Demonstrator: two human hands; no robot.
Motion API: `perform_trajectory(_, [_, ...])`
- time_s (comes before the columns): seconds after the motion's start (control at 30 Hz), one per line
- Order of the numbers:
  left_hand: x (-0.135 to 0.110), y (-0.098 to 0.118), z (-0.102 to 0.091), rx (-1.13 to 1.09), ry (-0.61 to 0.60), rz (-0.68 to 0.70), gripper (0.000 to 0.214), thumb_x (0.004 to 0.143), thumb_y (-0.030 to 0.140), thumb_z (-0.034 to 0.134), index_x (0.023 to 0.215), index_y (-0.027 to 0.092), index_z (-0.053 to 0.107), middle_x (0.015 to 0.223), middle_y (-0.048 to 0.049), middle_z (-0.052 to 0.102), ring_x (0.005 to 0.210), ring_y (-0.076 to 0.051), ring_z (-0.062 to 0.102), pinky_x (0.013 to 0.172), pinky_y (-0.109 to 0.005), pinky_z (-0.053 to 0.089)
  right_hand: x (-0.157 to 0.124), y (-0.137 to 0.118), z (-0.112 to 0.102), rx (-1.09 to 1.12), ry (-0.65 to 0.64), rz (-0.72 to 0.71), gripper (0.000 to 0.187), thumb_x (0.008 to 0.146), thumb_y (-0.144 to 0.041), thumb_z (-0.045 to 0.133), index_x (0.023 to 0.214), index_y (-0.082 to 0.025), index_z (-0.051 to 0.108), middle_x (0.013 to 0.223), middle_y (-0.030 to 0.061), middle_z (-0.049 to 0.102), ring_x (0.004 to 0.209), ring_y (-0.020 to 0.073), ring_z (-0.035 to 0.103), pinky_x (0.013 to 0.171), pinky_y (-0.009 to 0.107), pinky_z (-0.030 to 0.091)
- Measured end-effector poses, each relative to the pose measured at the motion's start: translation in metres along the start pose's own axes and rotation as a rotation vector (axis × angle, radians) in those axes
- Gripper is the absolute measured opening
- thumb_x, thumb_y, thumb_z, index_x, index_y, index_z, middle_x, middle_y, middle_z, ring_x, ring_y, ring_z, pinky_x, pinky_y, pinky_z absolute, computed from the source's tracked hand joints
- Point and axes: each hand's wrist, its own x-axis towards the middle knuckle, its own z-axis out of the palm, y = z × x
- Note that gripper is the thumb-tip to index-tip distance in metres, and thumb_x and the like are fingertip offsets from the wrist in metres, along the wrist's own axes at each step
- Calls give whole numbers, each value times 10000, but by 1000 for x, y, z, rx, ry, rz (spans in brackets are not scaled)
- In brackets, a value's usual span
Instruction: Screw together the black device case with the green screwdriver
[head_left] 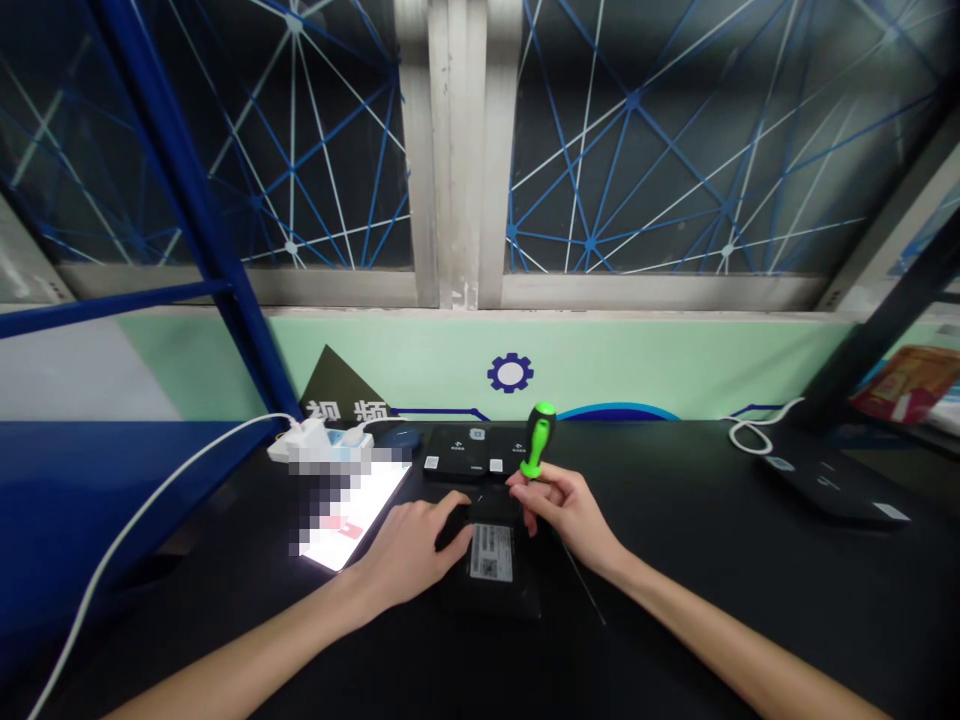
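A flat black device [501, 600] with a white printed label [491, 553] lies on the black table. My left hand [420, 540] grips its left edge, thumb beside the label and forefinger further back. In my right hand [566, 505] is a screwdriver [538, 440] with a green and black handle, held upright over the device's far end between thumb and fingers. The fingers and dark background hide its tip. A thin line [585, 582] runs along the table right of the device; I cannot make out what it is.
Two black boxes [454, 452] sit behind the device. A lit screen [364, 515], partly blurred out, and a white power strip [279, 452] with a white cable [142, 505] are at left. Another black device [832, 488] and a white cord [750, 437] lie at right.
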Motion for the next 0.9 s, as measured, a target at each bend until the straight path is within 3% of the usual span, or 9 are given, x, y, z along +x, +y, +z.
perform_trajectory(0.17, [-1,0,0,4,-13,-2,313,996,439,419,1199,254,569,689,18,646,599,-197,639,548,-249,357,4,3,2,68,100,-6,383,691,-433,858,793,-170,600,629,-9,662,459,103,566,448,223,497])
perform_trajectory(0.27, [-1,1,-1,13,-11,-4,301,996,434,421,1192,262,571,687,21,645,598,-199,639,550,-249,358,4,2,-1,59,57,-13,327,778,-435,792,796,-151,630,715,39,706,483,99,575,455,218,493])
perform_trajectory(0.37, [0,1,-1,19,-12,-5,290,992,430,429,1183,266,574,700,17,648,600,-200,641,547,-248,359,2,-1,-5,41,-70,-31,328,906,-459,639,972,-142,693,907,101,733,537,109,600,451,224,482])
perform_trajectory(0.43, [0,0,0,19,-15,-5,288,990,432,432,1179,268,575,710,14,652,606,-201,644,547,-246,361,0,-2,-7,17,-100,-37,347,922,-457,616,1080,-158,693,1002,113,724,552,107,598,436,219,469])
perform_trajectory(0.6, [2,-1,2,22,-5,-10,314,991,448,423,1201,269,573,711,10,655,621,-210,649,557,-254,371,-1,4,-1,-21,49,-12,294,820,-427,753,903,-155,680,586,-15,623,431,89,524,405,202,451])
perform_trajectory(0.73, [1,0,1,23,-9,-10,324,989,446,422,1203,260,580,708,8,655,617,-208,645,559,-259,374,1,3,3,44,140,-35,340,736,-415,829,818,-164,615,701,33,700,477,111,584,410,210,471])
perform_trajectory(0.9, [0,0,1,22,-9,-12,320,989,444,423,1197,260,582,705,10,649,605,-201,639,550,-252,364,-2,-8,2,-4,140,-81,299,838,-427,734,806,-136,669,719,66,707,487,107,559,450,232,470])
